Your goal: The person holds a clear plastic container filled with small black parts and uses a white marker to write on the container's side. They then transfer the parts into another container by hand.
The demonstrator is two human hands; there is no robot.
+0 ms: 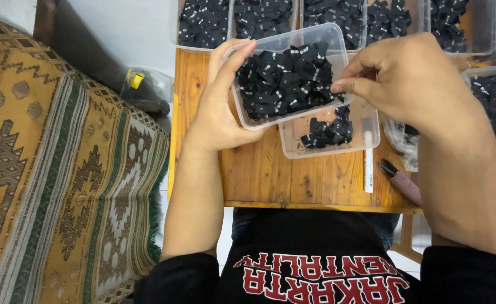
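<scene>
My left hand (pixel 221 101) holds a clear plastic tub (pixel 321 35) by its left side, tilted above the wooden table (pixel 259 174). The tub is full of small black fabric labels (pixel 284 79) with white marks. My right hand (pixel 405 76) grips the tub's right edge, with thumb and forefinger pinched at the labels there. Under the tub sits a second clear tub (pixel 366 138) with a small heap of the same black labels (pixel 329 132).
Several more clear tubs of black labels (pixel 205 22) line the table's far edge and right side. A white pen (pixel 368 169) and a pink-handled tool (pixel 401 181) lie near the front right. A patterned rug (pixel 62 169) covers the floor at left.
</scene>
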